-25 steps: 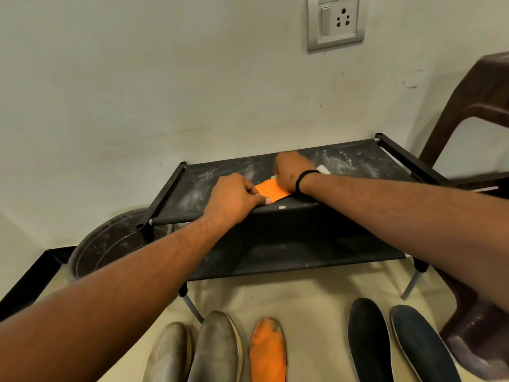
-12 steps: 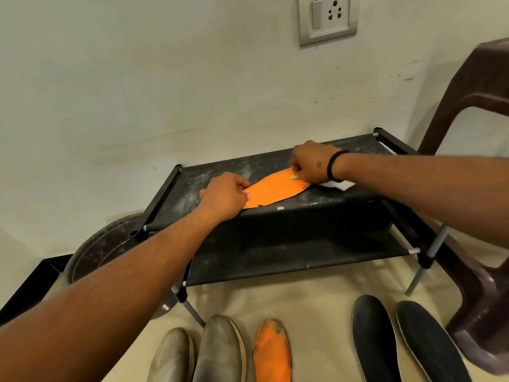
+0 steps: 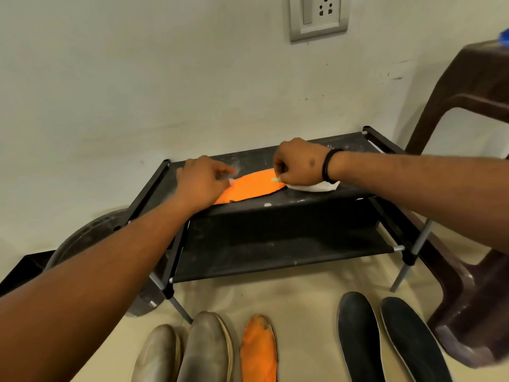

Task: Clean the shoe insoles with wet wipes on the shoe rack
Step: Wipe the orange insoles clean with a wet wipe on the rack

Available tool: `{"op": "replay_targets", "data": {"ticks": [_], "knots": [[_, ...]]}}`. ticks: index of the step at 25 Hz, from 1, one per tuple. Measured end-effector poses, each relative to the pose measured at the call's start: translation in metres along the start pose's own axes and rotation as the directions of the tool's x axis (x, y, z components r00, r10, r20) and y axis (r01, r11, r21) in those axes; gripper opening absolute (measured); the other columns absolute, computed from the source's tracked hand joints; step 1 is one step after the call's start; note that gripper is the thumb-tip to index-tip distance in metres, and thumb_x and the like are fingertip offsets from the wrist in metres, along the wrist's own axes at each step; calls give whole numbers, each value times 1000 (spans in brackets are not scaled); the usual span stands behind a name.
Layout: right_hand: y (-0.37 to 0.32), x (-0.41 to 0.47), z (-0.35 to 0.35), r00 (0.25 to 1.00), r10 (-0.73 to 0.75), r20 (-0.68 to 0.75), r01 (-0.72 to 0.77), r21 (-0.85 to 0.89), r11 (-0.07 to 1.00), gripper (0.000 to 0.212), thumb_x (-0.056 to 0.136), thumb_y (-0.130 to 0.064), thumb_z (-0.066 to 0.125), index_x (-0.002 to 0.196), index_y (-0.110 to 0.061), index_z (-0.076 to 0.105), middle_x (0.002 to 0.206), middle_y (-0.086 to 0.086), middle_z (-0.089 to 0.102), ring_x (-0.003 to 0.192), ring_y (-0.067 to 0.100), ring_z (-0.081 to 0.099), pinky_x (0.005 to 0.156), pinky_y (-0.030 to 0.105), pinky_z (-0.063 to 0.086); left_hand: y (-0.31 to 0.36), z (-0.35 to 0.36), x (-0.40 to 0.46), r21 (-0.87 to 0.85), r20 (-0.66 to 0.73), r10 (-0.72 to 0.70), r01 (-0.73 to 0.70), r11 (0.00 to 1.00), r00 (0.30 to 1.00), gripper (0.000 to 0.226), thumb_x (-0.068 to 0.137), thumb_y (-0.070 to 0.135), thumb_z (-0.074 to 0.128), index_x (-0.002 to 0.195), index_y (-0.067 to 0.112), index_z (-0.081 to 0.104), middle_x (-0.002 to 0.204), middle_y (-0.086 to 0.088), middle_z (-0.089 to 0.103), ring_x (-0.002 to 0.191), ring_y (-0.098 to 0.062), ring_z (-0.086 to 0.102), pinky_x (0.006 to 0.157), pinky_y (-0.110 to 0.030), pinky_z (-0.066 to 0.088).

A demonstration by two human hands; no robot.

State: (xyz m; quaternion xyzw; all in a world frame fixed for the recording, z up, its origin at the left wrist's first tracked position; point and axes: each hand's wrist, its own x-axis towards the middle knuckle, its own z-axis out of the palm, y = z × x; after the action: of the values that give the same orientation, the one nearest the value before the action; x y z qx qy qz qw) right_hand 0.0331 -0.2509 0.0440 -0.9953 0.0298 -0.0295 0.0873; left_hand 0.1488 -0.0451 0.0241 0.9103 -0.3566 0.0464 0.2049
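An orange insole (image 3: 251, 186) lies flat on the top shelf of the black shoe rack (image 3: 278, 208). My left hand (image 3: 202, 180) rests on its left end, fingers loosely spread and pressing down. My right hand (image 3: 298, 162) is closed over a white wet wipe (image 3: 316, 186) at the insole's right end, the wipe bunched under the palm on the shelf. On the floor in front lie a second orange insole (image 3: 258, 350), two grey insoles (image 3: 205, 348) and two dark insoles (image 3: 359, 336).
A brown plastic stool (image 3: 468, 111) stands right of the rack. A dark round basin (image 3: 91, 238) and a black frame (image 3: 24, 268) sit at the left. A wall socket (image 3: 318, 16) is above. The rack's lower shelf (image 3: 275, 252) holds nothing.
My right hand has dragged the wipe rightward along the insole to its right end, uncovering most of the orange surface. My left hand stayed on the left end, its fingers now looser.
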Motion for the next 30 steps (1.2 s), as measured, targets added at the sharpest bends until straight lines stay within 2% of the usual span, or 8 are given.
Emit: {"op": "replay_targets", "data": {"ticks": [2, 5, 10, 16, 19, 24, 27, 30], "knots": [[3, 2, 13, 1000, 11, 16, -9, -119, 993, 7, 90, -22, 60, 83, -21, 60, 87, 1, 63, 80, 20, 60, 68, 33, 49, 13, 8, -7, -121, 125, 94, -79, 990, 988, 24, 91, 26, 70, 114, 30, 74, 121, -1, 70, 106, -14, 61, 92, -27, 42], [14, 14, 16, 995, 97, -25, -101, -269, 958, 5, 89, -19, 56, 85, -17, 57, 85, 4, 61, 76, 23, 59, 65, 35, 51, 22, 10, -10, -173, 295, 116, -66, 983, 948, 25, 96, 22, 64, 120, 23, 72, 133, -1, 64, 118, -13, 57, 94, -20, 35], [15, 29, 13, 977, 204, -68, -214, -255, 943, 11, 89, -10, 57, 85, -16, 48, 73, 2, 45, 65, 19, 47, 62, 35, 44, 19, 10, -11, -154, 304, 125, -81, 985, 945, 27, 98, 20, 60, 124, 21, 70, 138, -3, 61, 126, -18, 54, 100, -22, 33], [12, 34, 12, 981, 135, -141, -142, -35, 989, 5, 88, -18, 62, 87, -15, 65, 90, 6, 67, 82, 24, 62, 73, 38, 55, 18, 12, -10, -178, 294, 121, -70, 981, 948, 27, 98, 20, 61, 122, 21, 71, 137, -2, 61, 125, -18, 55, 103, -25, 37], [6, 31, 23, 994, 103, 20, -101, -109, 989, 11, 86, -16, 61, 75, -19, 60, 84, 3, 65, 80, 23, 63, 72, 40, 57, 17, 13, -9, -166, 305, 124, -76, 983, 944, 27, 98, 20, 61, 123, 21, 70, 137, -1, 62, 125, -19, 56, 101, -25, 38], [7, 39, 12, 977, 153, -151, -166, -80, 983, 11, 88, -17, 61, 97, -14, 67, 96, 8, 68, 85, 26, 63, 73, 37, 54, 18, 13, -10, -162, 305, 126, -79, 984, 944, 27, 98, 20, 61, 123, 20, 70, 137, -2, 61, 125, -20, 54, 100, -23, 35], [-16, 33, 28, 1000, 11, -13, -12, -61, 998, 6, 88, -19, 59, 88, -19, 65, 94, 4, 67, 85, 23, 62, 69, 32, 48, 17, 14, -9, -150, 306, 141, -99, 984, 941, 26, 97, 20, 62, 122, 22, 71, 134, -3, 64, 121, -20, 57, 98, -24, 38], [-12, 40, 27, 991, 119, -56, -129, -221, 967, 6, 89, -16, 57, 96, -18, 59, 93, 7, 59, 80, 26, 56, 66, 34, 45, 20, 12, -11, -139, 303, 133, -94, 986, 944, 28, 98, 21, 61, 124, 22, 69, 135, -4, 62, 122, -20, 55, 97, -23, 37]]}}
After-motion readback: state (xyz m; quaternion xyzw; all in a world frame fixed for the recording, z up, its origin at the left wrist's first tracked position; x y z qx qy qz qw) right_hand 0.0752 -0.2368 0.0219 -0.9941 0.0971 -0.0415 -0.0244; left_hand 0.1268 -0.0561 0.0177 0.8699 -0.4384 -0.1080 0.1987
